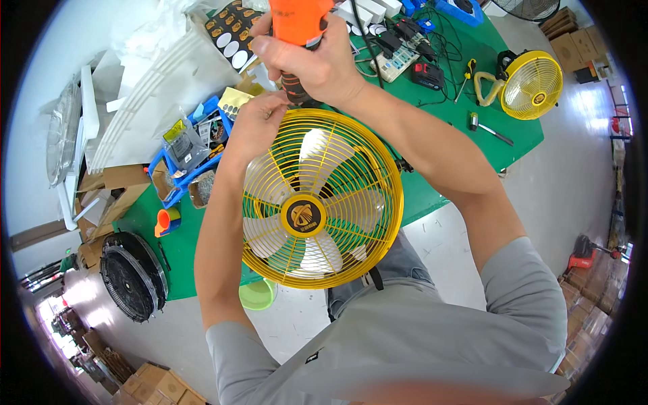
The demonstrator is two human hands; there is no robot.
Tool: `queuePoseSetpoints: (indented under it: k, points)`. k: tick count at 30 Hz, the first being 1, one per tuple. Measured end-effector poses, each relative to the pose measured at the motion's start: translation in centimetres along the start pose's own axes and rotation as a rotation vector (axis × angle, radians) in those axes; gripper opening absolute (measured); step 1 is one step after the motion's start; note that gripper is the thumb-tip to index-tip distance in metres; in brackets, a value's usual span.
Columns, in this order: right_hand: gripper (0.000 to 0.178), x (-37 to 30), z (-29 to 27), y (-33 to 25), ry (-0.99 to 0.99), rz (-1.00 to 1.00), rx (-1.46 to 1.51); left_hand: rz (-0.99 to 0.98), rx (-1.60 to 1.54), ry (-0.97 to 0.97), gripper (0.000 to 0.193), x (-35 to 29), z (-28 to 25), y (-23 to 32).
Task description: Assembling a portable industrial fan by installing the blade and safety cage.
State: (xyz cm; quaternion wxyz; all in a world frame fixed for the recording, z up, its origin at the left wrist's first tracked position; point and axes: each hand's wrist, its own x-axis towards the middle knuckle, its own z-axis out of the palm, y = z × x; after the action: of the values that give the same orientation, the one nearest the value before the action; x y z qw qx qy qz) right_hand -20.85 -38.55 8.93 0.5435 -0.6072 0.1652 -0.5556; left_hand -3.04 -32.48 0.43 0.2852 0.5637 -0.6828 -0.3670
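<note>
A round yellow fan (374, 253) with pale blades stands at the edge of the green table, close to my body, its wire grille facing up at me. My right hand (322, 67) is wrapped round an orange electric screwdriver (297, 21), held upright above the fan's far rim with its dark lower end pointing down. Beside that lower end, at the far left of the rim, is my left hand (255, 128). Its fingers are pinched together; what lies between them, if anything, is hidden. The screwdriver's tip is also out of sight.
On the green table (432, 182) at left stand blue parts bins (177, 192) and an orange cup (164, 223). Black fan grilles (131, 277) sit at its left edge. To the right are a power strip (399, 64), a battery (427, 75), a hammer (495, 133) and another yellow fan (533, 84).
</note>
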Motion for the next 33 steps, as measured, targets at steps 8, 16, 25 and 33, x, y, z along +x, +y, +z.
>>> queuePoseSetpoints:
  k: [8,16,25,33]
  points:
    - [0.026,-0.4,0.5,1.3,0.055,0.049,-0.040,-0.042,0.023,-0.063,0.023,0.6,0.2,-0.8]
    - [0.026,-0.7,0.4,0.9,0.075,0.083,-0.016,-0.085,0.067,-0.087,0.025,0.3,-0.2,0.2]
    - [0.027,-1.0,0.1,1.3,0.025,0.134,-0.043,-0.149,0.188,-0.131,0.031,1.0,0.2,-0.1]
    - [0.024,-1.2,0.8,3.0,-0.068,0.055,-0.114,-0.187,0.104,-0.112,0.035,1.7,1.3,-3.6]
